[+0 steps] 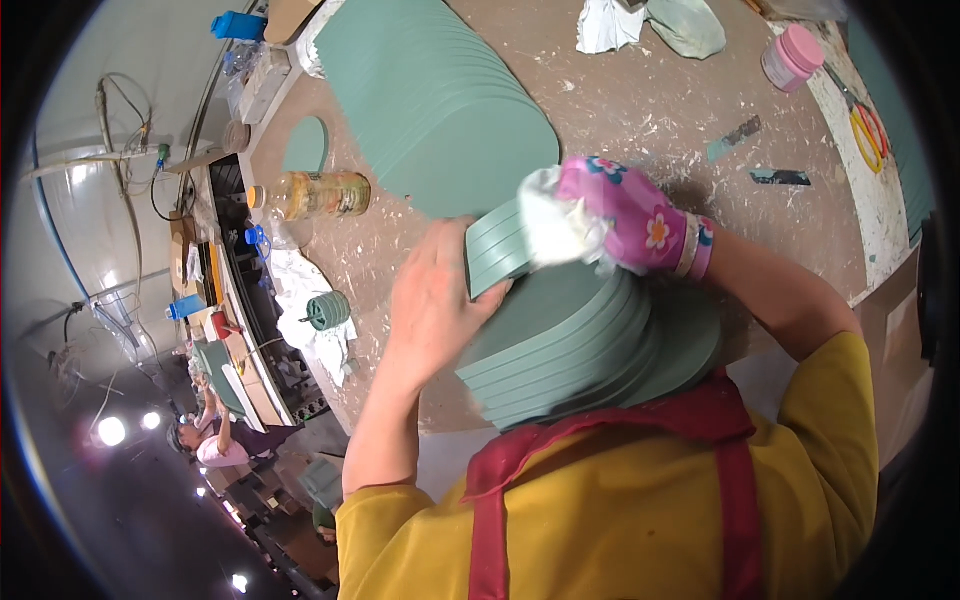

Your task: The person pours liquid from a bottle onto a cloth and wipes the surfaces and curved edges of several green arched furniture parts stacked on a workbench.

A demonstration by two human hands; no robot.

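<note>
My left hand [430, 290], bare, is closed on the edge of a small bundle of green sheet pieces [492, 250], tilted so their layered edges show. A pink flowered glove covers my right hand [645, 215], which presses a crumpled white cloth [550, 225] against the bundle's right part; the cloth is slightly blurred and hides that end. Below the bundle, close to my body, lies a fanned stack of rounded green pieces [575, 345]. Beyond my hands, a longer row of overlapping green pieces [460, 120] stretches toward the far side of the table.
A bottle with an orange cap [325, 194] lies at the left, near a loose green oval [306, 145] and a green reel-like object [328, 311] on white cloth. At the right are a pink jar [793, 58], scissors [865, 130] and dark strips [780, 177]. Another person [220, 440] is farther left.
</note>
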